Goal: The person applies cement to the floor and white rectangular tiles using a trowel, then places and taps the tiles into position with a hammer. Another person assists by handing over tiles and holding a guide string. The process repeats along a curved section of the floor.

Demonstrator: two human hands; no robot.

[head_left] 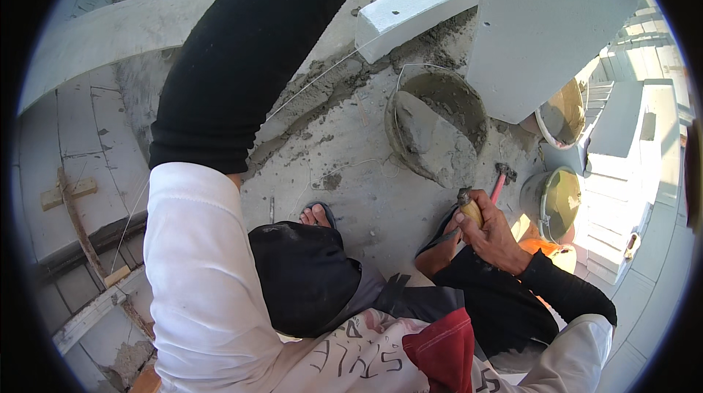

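Observation:
My right hand [487, 232] grips the wooden handle [469, 209] of a trowel at the lower right of centre. The trowel's mortar-coated blade [432, 136] reaches over the round bucket [477, 104], which has grey mortar inside and a thin wire handle. A red-handled tool [496, 189] lies just beyond my hand. My left arm, in a black sleeve, stretches up past the top edge of the head view, so that hand is out of sight. My sandalled feet stand on the mortar-spattered floor below the bucket.
A pale block [410, 12] and a large upright panel [549, 19] stand beyond the bucket. Two more buckets [560, 202] [560, 111] sit at the right beside stacked pale blocks [608, 184]. A string crosses the floor. Wooden battens [77, 195] lie at the left.

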